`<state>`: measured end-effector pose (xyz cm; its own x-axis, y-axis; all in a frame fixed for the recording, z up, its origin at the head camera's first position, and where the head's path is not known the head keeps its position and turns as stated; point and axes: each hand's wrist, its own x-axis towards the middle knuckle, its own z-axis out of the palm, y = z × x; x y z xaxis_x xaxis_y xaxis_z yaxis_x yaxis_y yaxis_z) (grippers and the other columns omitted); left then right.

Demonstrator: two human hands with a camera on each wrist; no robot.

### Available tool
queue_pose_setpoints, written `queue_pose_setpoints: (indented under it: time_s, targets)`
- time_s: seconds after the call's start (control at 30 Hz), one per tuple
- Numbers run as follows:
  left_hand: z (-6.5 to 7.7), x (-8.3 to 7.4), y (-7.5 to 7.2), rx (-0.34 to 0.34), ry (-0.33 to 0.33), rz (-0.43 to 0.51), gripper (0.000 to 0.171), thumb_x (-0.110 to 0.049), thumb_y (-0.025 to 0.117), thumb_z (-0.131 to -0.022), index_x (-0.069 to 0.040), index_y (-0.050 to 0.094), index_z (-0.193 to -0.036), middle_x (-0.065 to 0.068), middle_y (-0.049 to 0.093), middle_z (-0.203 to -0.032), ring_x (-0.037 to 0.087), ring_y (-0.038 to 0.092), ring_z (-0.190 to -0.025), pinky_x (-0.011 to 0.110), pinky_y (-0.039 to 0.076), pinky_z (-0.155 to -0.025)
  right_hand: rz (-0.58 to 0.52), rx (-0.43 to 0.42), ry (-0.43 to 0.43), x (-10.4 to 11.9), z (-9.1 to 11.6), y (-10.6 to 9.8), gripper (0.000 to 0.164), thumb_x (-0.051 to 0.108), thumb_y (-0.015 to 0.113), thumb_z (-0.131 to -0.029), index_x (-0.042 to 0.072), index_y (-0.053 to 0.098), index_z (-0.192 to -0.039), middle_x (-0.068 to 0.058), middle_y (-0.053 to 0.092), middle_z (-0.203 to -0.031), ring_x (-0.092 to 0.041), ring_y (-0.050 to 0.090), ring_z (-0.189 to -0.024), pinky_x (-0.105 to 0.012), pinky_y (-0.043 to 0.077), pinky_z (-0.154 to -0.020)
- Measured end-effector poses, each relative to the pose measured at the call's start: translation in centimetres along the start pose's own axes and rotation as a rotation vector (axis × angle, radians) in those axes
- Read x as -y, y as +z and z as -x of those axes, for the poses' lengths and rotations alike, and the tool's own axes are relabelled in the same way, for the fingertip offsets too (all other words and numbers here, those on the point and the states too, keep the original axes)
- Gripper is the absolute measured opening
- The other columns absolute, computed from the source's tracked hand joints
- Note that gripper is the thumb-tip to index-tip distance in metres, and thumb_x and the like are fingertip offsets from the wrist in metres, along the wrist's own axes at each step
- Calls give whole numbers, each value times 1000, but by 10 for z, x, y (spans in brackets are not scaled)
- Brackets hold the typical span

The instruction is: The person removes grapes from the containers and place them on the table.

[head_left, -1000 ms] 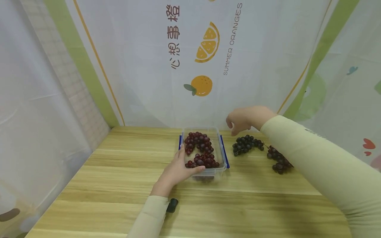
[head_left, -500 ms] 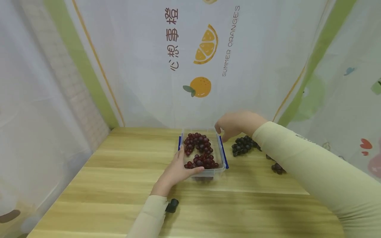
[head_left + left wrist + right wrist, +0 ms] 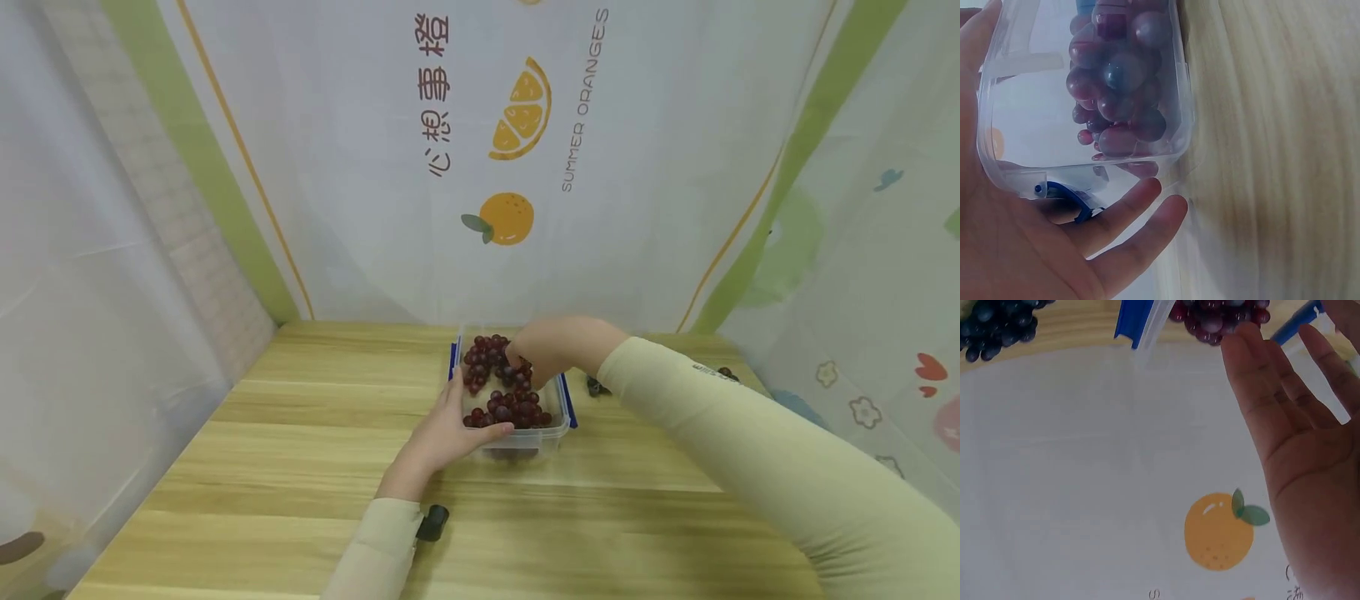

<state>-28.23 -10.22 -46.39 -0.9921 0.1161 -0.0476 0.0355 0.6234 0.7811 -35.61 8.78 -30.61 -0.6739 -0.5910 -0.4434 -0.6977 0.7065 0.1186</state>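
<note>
Leftward movement has brought the right hand (image 3: 558,343) over the red grapes (image 3: 513,408) inside the clear container (image 3: 551,433) on the desk (image 3: 300,458), fingers extended, any hold unclear; the left hand (image 3: 442,429), spread, rests against the container's near-left corner.

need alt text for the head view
A right hand is over red grapes in a clear container, with the left hand against its near-left corner. On the wooden table, dark grapes peek past the right sleeve.
</note>
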Motion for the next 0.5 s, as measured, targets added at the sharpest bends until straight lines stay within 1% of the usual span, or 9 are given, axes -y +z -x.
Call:
queue_pose_setpoints:
  time_s: [0.1, 0.2, 0.27, 0.33, 0.43, 0.5]
  targets:
    - [0, 0, -1, 1, 0, -5, 137, -76, 78, -81, -22, -9, -172, 14, 7, -181, 48, 30, -160, 70, 36, -123, 6, 2, -41, 6, -9, 8, 49, 16, 80, -96, 9, 66, -143, -8, 69, -143, -25, 68, -126, -41, 59, -105]
    - [0, -1, -1, -1, 1, -9, 137, -76, 78, -82, -20, -8, -172, 15, 6, -181, 48, 29, -160, 70, 35, -123, 3, 6, -74, 11, -17, 15, 50, 14, 82, -95, 10, 67, -143, -9, 69, -142, -25, 66, -128, -41, 59, -106]
    - [0, -1, -1, -5, 2, -11, 138, -77, 78, -81, -20, -8, -173, 15, 7, -181, 49, 29, -160, 70, 36, -123, 2, 9, -81, 14, -21, 19, 51, 14, 82, -95, 13, 67, -143, -8, 69, -142, -24, 65, -128, -40, 59, -106]
    - [0, -1, -1, -5, 1, -11, 138, -77, 78, -81, -20, -8, -173, 16, 7, -181, 49, 31, -159, 70, 37, -122, -12, 17, -75, 17, -24, 23, 52, 15, 82, -95, 15, 66, -145, -7, 65, -145, -22, 63, -129, -40, 59, -105]
    - [1, -1, -1, -1, -5, -16, 138, -79, 77, -80, -21, -9, -173, 16, 7, -181, 50, 35, -157, 70, 40, -119, -7, 20, -79, 22, -29, 29, 57, 19, 82, -95, 19, 62, -149, -7, 56, -155, -22, 60, -135, -40, 58, -107]
    - [1, -1, -1, 5, -9, -19, 138, -80, 76, -80, -22, -9, -172, 16, 6, -181, 51, 36, -156, 71, 41, -117, 8, 24, -89, 25, -32, 32, 63, 24, 82, -96, 22, 58, -154, -6, 50, -162, -23, 55, -142, -42, 56, -111]
